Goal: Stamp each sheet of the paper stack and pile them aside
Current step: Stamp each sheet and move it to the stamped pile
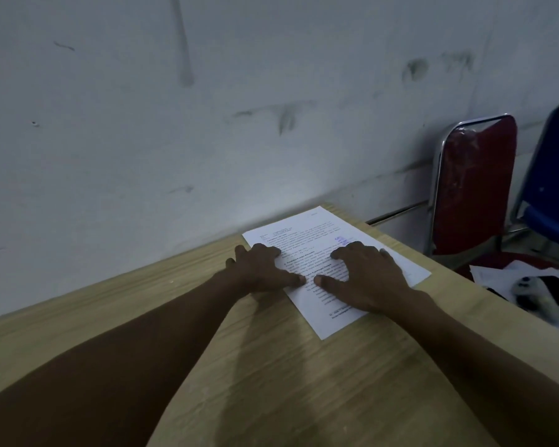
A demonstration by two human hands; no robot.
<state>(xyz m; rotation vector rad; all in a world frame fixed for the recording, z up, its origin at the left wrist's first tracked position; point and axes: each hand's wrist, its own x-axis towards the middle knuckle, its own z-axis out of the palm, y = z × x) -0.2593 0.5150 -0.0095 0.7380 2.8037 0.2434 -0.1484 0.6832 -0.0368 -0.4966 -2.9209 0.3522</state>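
Note:
A white printed sheet (307, 232) lies at the far right corner of the wooden table (271, 366), turned at an angle, with a blue stamp mark (342, 241) near its far right side. Whether more sheets lie under it cannot be told. My left hand (262, 269) rests palm down on the sheet's left edge, its fingers spread and bent at the tips. My right hand (365, 279) presses on the middle of the sheet in the same way. The two thumbs point at each other, almost touching. No stamp is in view.
A stained grey wall (207, 108) runs along the table's far edge. To the right stand a red chair (475, 185) and a blue chair (552, 188). Papers and dark things (530, 282) lie on the red chair's seat beside the table's right edge.

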